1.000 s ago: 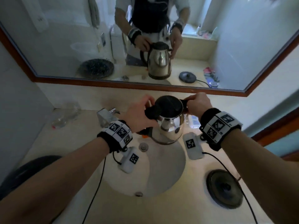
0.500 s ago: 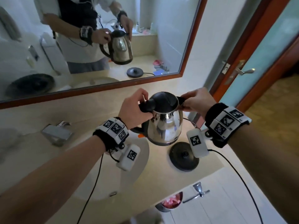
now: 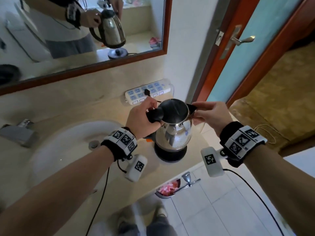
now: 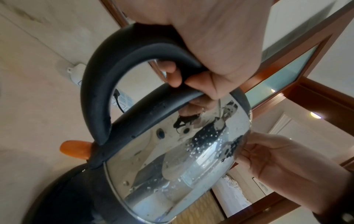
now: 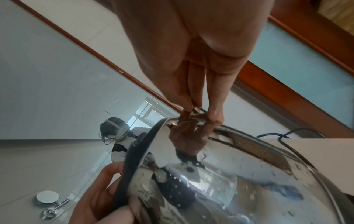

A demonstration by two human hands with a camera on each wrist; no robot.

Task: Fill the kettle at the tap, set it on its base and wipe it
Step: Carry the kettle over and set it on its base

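Now your left hand grips the kettle handle while your right hand pinches its spout, steadying it onto the base.

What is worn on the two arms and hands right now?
Both forearms are bare, with no sleeves or gloves. The left hand and right hand each have a black wristband carrying white panels with black square markers. A small white camera pod, also marked, hangs below each wrist, and a thin black cable trails back from it.
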